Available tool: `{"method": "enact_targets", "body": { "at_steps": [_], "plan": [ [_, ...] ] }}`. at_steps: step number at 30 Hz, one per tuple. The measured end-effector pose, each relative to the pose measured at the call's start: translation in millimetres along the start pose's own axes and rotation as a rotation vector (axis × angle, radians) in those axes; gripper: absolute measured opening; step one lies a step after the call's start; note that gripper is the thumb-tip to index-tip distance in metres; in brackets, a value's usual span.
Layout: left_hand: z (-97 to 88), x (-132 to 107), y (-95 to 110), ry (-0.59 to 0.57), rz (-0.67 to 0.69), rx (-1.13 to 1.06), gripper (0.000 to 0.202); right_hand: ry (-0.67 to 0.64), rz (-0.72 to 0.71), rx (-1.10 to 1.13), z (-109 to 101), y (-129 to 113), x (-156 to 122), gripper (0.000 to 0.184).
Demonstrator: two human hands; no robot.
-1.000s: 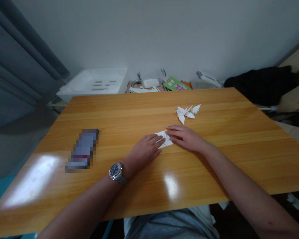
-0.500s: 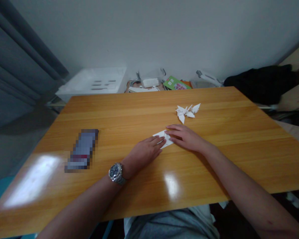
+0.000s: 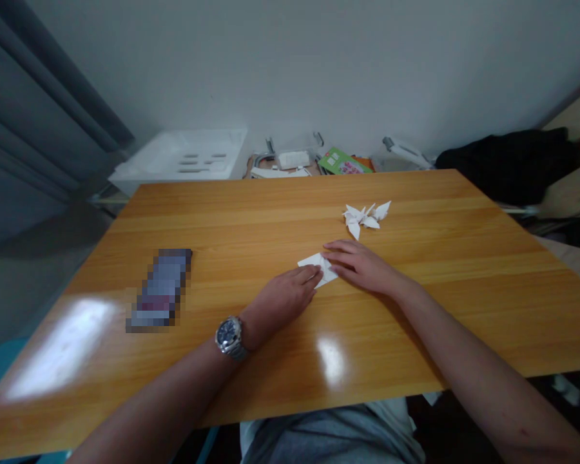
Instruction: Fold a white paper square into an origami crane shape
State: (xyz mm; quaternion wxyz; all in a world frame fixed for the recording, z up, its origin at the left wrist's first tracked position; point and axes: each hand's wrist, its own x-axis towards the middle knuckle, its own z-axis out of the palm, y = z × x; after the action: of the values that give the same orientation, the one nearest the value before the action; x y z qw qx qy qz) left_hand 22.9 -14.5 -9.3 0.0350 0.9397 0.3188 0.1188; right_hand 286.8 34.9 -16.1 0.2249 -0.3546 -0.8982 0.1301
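Here's our wooden table: our left hand lies low, fingers extended, our right hand slightly spread, neither closed around anything. Between them, partly beneath both, we've folded white paper, half covered, creases hard to make out.

Your left hand and right hand nearly meet, palm-down.
Left fingers lie close together; right fingers fan slightly apart.

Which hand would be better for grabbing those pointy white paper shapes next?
Probably the right hand: it lies nearer the pointy paper shapes, while the left hand is farther off, with its fingers across the small white paper.
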Motion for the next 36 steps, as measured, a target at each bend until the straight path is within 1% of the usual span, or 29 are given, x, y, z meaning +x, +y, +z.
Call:
{"method": "enact_targets", "body": {
  "at_steps": [8, 14, 20, 24, 28, 32, 36],
  "plan": [
    [-4.9, 1.2, 2.6, -0.043, 0.018, 0.033, 0.039, -0.024, 0.000, -0.048, 0.5, 0.7, -0.9, 0.036],
    [-2.4, 0.7, 1.9, -0.033, 0.023, 0.030, 0.040, -0.028, -0.008, -0.062, 1.7, 0.6, -1.9, 0.038],
    [-3.6, 1.9, 4.0, -0.034, -0.008, 0.003, 0.051, -0.031, 0.004, -0.064, 0.8, -2.7, -0.8, 0.037],
    [-7.8, 2.4, 5.9, -0.044, -0.004, 0.008, 0.045, -0.049, 0.014, -0.013, -3.1, -0.4, -0.8, 0.037],
    [-11.2, 2.6, 7.1, -0.055, -0.006, 0.008, 0.044, -0.057, 0.035, 0.054, -8.7, 3.4, -4.0, 0.038],
    [-9.5, 2.4, 6.5, -0.049, -0.014, 0.005, 0.043, -0.113, 0.003, 0.014, -11.4, 3.2, -6.6, 0.040],
    [-4.7, 1.7, 4.1, -0.038, 0.003, 0.008, 0.043, -0.144, 0.005, -0.046, -10.8, 0.8, -5.8, 0.040]
  ]
}}
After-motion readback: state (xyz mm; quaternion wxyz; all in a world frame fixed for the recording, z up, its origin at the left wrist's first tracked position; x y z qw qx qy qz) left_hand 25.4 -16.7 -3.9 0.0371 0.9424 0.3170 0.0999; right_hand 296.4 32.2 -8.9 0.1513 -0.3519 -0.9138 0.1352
